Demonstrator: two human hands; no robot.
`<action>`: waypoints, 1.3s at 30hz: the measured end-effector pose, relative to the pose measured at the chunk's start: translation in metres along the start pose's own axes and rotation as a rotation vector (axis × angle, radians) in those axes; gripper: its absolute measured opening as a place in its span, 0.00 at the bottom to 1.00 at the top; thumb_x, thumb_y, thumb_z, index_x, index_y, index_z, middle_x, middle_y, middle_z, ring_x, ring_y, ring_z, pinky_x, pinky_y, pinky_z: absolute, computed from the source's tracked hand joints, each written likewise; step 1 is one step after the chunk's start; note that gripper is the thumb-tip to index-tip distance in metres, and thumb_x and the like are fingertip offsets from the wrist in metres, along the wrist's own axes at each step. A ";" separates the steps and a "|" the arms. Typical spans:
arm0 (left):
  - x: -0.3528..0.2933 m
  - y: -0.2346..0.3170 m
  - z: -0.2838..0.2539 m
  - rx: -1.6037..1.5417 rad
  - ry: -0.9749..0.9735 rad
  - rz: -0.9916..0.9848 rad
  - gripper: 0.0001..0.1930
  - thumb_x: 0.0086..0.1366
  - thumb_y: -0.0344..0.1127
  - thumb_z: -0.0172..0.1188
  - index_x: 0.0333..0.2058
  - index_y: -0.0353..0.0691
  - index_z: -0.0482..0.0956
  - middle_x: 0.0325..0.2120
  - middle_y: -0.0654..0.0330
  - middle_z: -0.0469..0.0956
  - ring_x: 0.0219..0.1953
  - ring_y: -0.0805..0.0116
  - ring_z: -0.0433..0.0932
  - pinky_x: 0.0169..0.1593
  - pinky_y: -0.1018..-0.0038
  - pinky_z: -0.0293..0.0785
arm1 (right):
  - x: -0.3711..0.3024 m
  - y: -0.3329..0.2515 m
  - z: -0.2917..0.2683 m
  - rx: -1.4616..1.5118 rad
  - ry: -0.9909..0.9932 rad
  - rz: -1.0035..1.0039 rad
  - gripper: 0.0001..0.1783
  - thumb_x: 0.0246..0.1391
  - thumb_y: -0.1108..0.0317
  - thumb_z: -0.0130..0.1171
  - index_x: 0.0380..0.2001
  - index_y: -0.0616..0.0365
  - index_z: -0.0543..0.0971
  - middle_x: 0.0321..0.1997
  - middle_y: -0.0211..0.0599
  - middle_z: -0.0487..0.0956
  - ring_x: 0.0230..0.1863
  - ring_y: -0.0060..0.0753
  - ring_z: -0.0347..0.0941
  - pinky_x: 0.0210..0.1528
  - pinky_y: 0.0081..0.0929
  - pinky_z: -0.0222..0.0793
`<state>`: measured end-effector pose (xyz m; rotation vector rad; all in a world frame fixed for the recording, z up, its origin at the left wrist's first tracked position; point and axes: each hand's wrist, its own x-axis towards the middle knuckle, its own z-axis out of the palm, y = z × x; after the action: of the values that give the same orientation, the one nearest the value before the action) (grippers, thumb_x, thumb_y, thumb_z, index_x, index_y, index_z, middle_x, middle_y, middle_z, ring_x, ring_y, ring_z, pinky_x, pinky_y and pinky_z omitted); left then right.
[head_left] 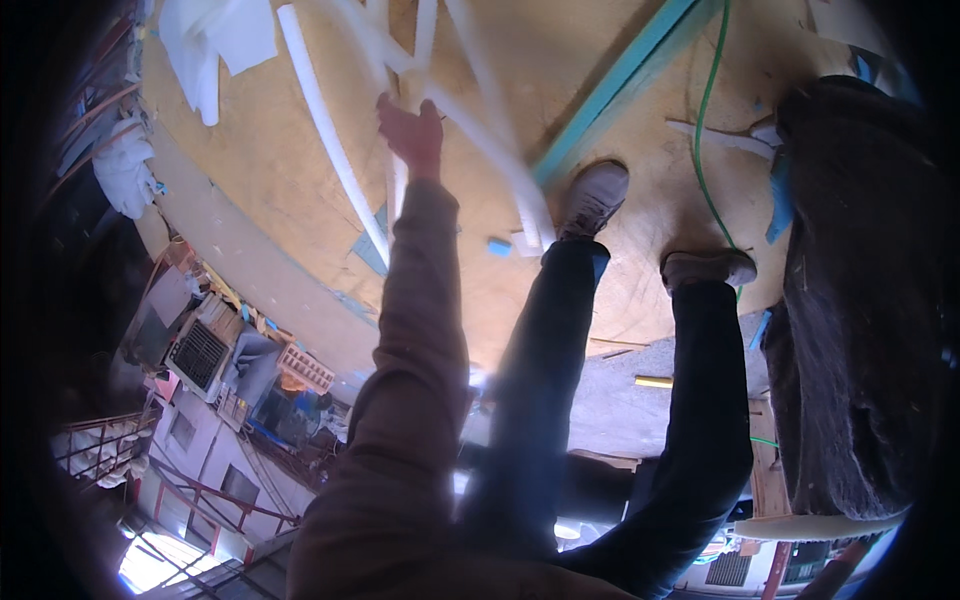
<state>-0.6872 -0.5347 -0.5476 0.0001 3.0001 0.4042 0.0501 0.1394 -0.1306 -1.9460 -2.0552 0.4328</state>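
Observation:
My left hand (412, 135) reaches out over the tan floor, fingers apart and palm partly showing. Its sleeved arm rises from the lower edge. Around the hand lie long white strips that look like foam. One white strip (395, 190) runs beneath the hand and wrist. Another, blurred white strip (480, 135) slants past the fingertips toward my shoe; I cannot tell whether the fingers touch it. To the left lies a separate curved white strip (330, 130). My right hand is out of view.
A long teal bar (620, 85) slants beyond my shoes (597, 195). Past it a green cord (703, 130) runs along the floor. A small blue block (500, 246) lies near the strips. White sheets (235, 40) are at far left. Dark fabric-like bulk (860, 290) fills the right side.

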 end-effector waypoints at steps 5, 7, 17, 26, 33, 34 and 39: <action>0.035 -0.021 0.009 -0.403 -0.819 -0.006 0.32 0.71 0.48 0.76 0.62 0.28 0.77 0.41 0.56 0.85 0.38 0.66 0.84 0.42 0.69 0.80 | -0.002 -0.003 0.008 -0.019 -0.013 0.000 0.33 0.84 0.53 0.51 0.79 0.64 0.67 0.77 0.45 0.73 0.76 0.40 0.68 0.80 0.37 0.60; 0.011 -0.019 0.012 -0.479 -0.634 -0.165 0.32 0.72 0.50 0.74 0.61 0.29 0.78 0.38 0.57 0.85 0.35 0.68 0.84 0.38 0.70 0.79 | -0.002 -0.004 0.009 -0.022 -0.012 -0.008 0.33 0.84 0.53 0.51 0.79 0.64 0.67 0.77 0.45 0.73 0.76 0.40 0.68 0.80 0.37 0.60; -0.080 0.023 0.037 -0.296 -0.380 -0.333 0.57 0.67 0.55 0.75 0.80 0.31 0.50 0.57 0.36 0.81 0.59 0.47 0.85 0.57 0.61 0.81 | 0.006 -0.008 0.006 -0.036 -0.014 -0.061 0.33 0.84 0.52 0.50 0.80 0.63 0.67 0.79 0.46 0.72 0.78 0.40 0.67 0.81 0.38 0.58; -0.081 0.034 -0.038 -0.288 -0.146 -0.338 0.52 0.69 0.39 0.67 0.81 0.36 0.41 0.63 0.29 0.79 0.64 0.32 0.82 0.67 0.52 0.78 | 0.005 0.003 -0.005 -0.005 -0.014 -0.067 0.34 0.84 0.51 0.49 0.80 0.63 0.66 0.80 0.46 0.71 0.79 0.41 0.65 0.82 0.39 0.57; -0.030 -0.072 -0.205 0.104 0.174 -0.273 0.46 0.71 0.36 0.65 0.81 0.47 0.49 0.60 0.36 0.83 0.57 0.35 0.86 0.62 0.47 0.82 | 0.001 0.006 -0.008 0.013 -0.020 -0.059 0.35 0.84 0.50 0.48 0.81 0.63 0.66 0.80 0.46 0.70 0.79 0.42 0.65 0.82 0.40 0.56; -0.022 -0.084 -0.222 0.147 0.217 -0.244 0.45 0.71 0.35 0.65 0.81 0.47 0.50 0.62 0.36 0.81 0.58 0.35 0.85 0.64 0.47 0.80 | 0.000 0.006 -0.006 0.013 -0.027 -0.058 0.35 0.84 0.50 0.48 0.81 0.63 0.66 0.80 0.46 0.70 0.80 0.42 0.64 0.82 0.40 0.56; -0.003 -0.095 -0.270 0.229 0.048 -0.178 0.47 0.69 0.37 0.68 0.82 0.46 0.52 0.67 0.37 0.77 0.65 0.36 0.80 0.69 0.46 0.75 | 0.001 0.000 0.001 0.032 -0.042 -0.049 0.35 0.85 0.49 0.48 0.81 0.63 0.66 0.81 0.46 0.69 0.80 0.42 0.64 0.83 0.40 0.55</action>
<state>-0.7128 -0.6977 -0.3133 -0.2578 3.0406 0.0432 0.0501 0.1401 -0.1315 -1.8792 -2.1040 0.4971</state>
